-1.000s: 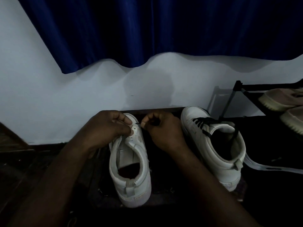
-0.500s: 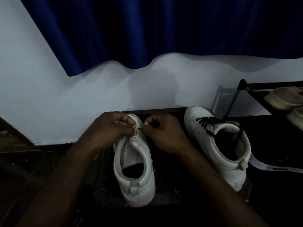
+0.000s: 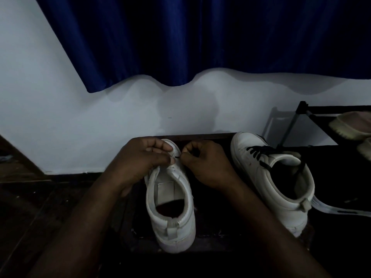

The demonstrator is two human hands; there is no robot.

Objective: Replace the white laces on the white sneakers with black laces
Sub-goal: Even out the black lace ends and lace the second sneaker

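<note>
A white sneaker (image 3: 170,207) stands in front of me, heel toward me, with no lace showing in its eyelets. My left hand (image 3: 144,159) grips its toe end and pinches the eyelet flap. My right hand (image 3: 204,161) is closed beside it, pinching the thin tip of a black lace (image 3: 177,157) right at the flap. The rest of that lace is hidden in the dark. A second white sneaker (image 3: 273,177) stands to the right, with black laces (image 3: 256,152) threaded through it.
A black shoe rack (image 3: 301,119) at the right holds pale shoes (image 3: 353,125). A white strap or lace (image 3: 331,209) lies behind the right sneaker. A white wall and a blue curtain (image 3: 200,37) are straight ahead. The floor is dark.
Both hands stay at the left sneaker's toe end; the fingertips have closed together at the eyelet flap. The camera has shifted slightly.
</note>
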